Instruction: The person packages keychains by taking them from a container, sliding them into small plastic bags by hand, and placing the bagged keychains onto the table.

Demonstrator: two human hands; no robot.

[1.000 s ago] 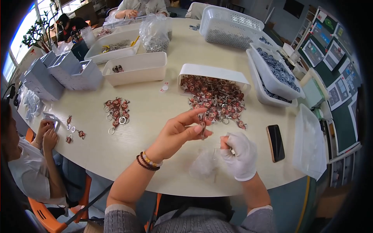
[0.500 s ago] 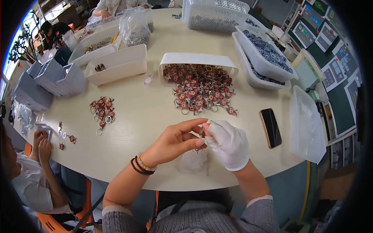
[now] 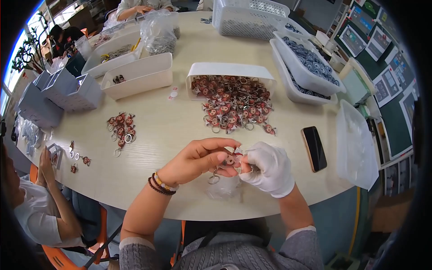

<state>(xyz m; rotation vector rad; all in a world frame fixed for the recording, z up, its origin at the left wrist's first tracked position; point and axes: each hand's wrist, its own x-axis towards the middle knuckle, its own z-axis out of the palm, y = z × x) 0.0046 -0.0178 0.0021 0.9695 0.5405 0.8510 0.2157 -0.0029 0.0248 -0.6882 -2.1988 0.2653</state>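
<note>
My left hand (image 3: 197, 163), bare and with bracelets at the wrist, pinches a keychain (image 3: 231, 160) with a red and brown cartoon figure; its metal ring dangles below the fingers. Against the keychain's right edge, my right hand (image 3: 269, 168) is closed in a white glove with bare fingertips showing. Whether it grips the keychain's edge or something thin on it is hidden. Under the hands, a clear plastic bag (image 3: 222, 190) lies on the table. Beyond them, a heap of similar keychains (image 3: 231, 110) spills from a white bin (image 3: 231, 69) lying on its side.
A smaller keychain pile (image 3: 120, 128) lies at left, a phone (image 3: 313, 148) at right. White bins (image 3: 139, 81) stand at back left; tubs of dark round pieces (image 3: 310, 60) and a translucent tray (image 3: 356, 144) are at right. A co-worker (image 3: 45, 202) sits at the left edge.
The keychain has turned so its printed face and hanging ring show. My right hand has shifted slightly down and right. The co-worker's hands at left have moved together.
</note>
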